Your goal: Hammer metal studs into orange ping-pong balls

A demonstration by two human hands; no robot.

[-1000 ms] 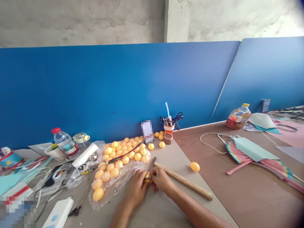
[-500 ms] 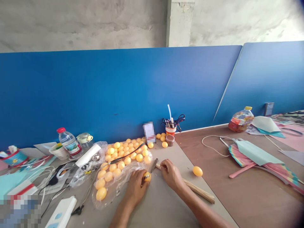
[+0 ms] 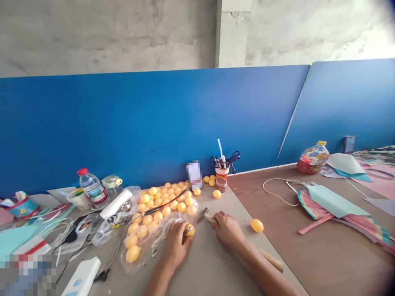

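My left hand (image 3: 175, 242) has its fingers closed round an orange ping-pong ball (image 3: 189, 230) that bears a dark, shiny patch near its top. I cannot make out whether that patch is a hole, a mark or metal. To its right, my right hand (image 3: 227, 227) is closed on the wooden handle of a hammer (image 3: 268, 257), close to the head. The hammer head (image 3: 203, 214) points towards the ball but stays apart from it. Many more orange balls (image 3: 142, 232) lie on and in a clear plastic bag (image 3: 129, 267) beside my left hand.
A loose ball (image 3: 257, 225) lies right of the hammer. Behind are a small lidded tub (image 3: 221, 183) and a cup of tools (image 3: 221, 172). Bottles (image 3: 95, 189), cables and a power strip (image 3: 82, 277) crowd the left. A colourful paper craft (image 3: 336, 201) lies right.
My right hand has slid slightly right along the hammer handle and grips it more fully. The ball in my left hand has turned a little, its dark patch now higher. The view has tilted slightly.
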